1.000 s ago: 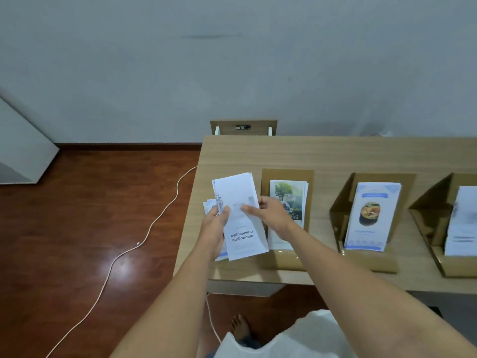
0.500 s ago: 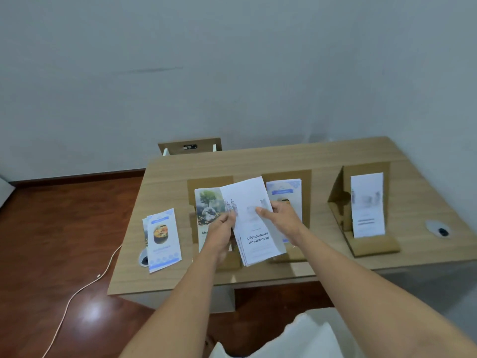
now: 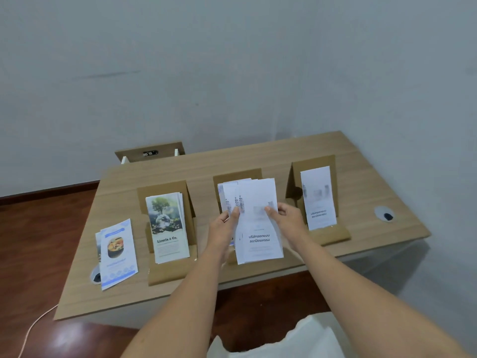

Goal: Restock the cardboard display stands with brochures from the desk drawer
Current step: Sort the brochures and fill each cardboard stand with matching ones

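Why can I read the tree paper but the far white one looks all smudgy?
Head view: the tree brochure is sharp enough to read "Liceria & Co."; the white brochure in the right stand is blurred, its print smeared. The wide lens also bends the desk edges.

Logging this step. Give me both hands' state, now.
Left hand: shut on the white brochures.
Right hand: shut on the same brochures.

The desk was seen in pale wood grain, the stands in plain brown cardboard. White brochures with dark lettering were noted, one tree-printed, another blue-bordered. Reddish-brown floor was shown.
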Tool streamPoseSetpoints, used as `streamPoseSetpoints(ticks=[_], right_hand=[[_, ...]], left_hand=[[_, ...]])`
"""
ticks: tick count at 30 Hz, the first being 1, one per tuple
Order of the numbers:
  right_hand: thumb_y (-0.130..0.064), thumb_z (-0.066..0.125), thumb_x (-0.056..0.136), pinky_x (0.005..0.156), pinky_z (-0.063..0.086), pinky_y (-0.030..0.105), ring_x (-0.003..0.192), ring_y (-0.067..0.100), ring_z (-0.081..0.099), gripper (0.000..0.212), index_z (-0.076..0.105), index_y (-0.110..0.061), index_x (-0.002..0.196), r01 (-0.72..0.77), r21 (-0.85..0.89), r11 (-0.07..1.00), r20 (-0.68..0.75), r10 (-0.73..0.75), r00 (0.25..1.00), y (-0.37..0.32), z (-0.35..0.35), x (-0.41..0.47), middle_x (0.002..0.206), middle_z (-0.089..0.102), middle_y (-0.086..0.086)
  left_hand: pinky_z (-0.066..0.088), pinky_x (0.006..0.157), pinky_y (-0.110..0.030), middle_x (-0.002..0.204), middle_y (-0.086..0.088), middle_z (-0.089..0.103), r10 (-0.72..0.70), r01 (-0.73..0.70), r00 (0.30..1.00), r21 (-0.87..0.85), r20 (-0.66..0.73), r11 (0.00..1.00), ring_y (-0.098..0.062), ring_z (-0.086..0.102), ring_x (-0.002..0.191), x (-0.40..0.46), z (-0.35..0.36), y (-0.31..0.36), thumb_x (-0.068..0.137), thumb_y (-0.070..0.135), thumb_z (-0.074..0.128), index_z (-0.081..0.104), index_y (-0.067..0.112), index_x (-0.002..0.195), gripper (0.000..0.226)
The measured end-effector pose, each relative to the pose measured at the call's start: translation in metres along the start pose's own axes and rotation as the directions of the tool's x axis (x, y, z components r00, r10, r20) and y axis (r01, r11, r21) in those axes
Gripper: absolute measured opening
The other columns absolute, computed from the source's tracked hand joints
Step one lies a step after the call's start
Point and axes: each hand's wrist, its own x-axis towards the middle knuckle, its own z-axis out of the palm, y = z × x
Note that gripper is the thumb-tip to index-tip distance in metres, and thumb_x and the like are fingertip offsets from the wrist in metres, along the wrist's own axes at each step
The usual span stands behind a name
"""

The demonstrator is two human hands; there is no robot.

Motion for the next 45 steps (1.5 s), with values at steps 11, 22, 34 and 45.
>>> streamPoseSetpoints(ticks=[11,22,34,45], right_hand=[[-0.034,0.064,0.098,0.083,0.063,0.043,0.091,0.022,0.077,0.028,0.071,-0.009,0.108,-0.005,-0.071,0.997,-0.067,0.000,0.998,-0.010,-0.020,0.019,0.101,0.079,0.005],[-0.040,0.071,0.092,0.081,0.063,0.048,0.089,0.022,0.077,0.038,0.059,-0.008,0.107,-0.032,-0.127,0.991,-0.075,0.023,0.997,-0.011,-0.035,0.024,0.103,0.078,0.005],[-0.041,0.071,0.092,0.087,0.061,0.040,0.097,0.016,0.074,0.027,0.059,-0.019,0.103,-0.031,-0.133,0.991,0.004,0.032,0.999,-0.008,-0.078,0.044,0.109,0.075,0.002],[-0.041,0.047,0.095,0.080,0.048,0.039,0.096,0.024,0.064,0.022,0.048,-0.020,0.103,-0.119,-0.166,0.979,0.007,0.122,0.993,-0.012,-0.116,0.063,0.099,0.063,0.006]], left_hand=[[0.060,0.093,-0.045,0.122,-0.008,0.077,-0.052,0.052,0.997,-0.001,0.051,0.999,-0.028,0.073,0.111,0.034,0.028,-0.001,0.106,0.028,0.059,0.073,0.016,0.118,0.022],[0.059,0.098,-0.051,0.118,-0.006,0.079,-0.088,0.084,0.990,0.037,0.115,0.996,-0.032,0.073,0.112,0.049,0.035,-0.008,0.104,0.026,0.062,0.075,0.015,0.116,0.021],[0.053,0.094,-0.046,0.114,-0.007,0.080,-0.117,0.117,0.991,0.005,0.065,0.993,-0.029,0.074,0.105,0.034,0.085,-0.031,0.103,0.032,0.061,0.073,0.016,0.122,0.027],[0.049,0.091,-0.043,0.120,-0.007,0.078,-0.099,0.100,0.995,-0.049,0.026,0.994,-0.026,0.070,0.105,0.033,0.130,-0.043,0.104,0.034,0.060,0.071,0.016,0.127,0.031]])
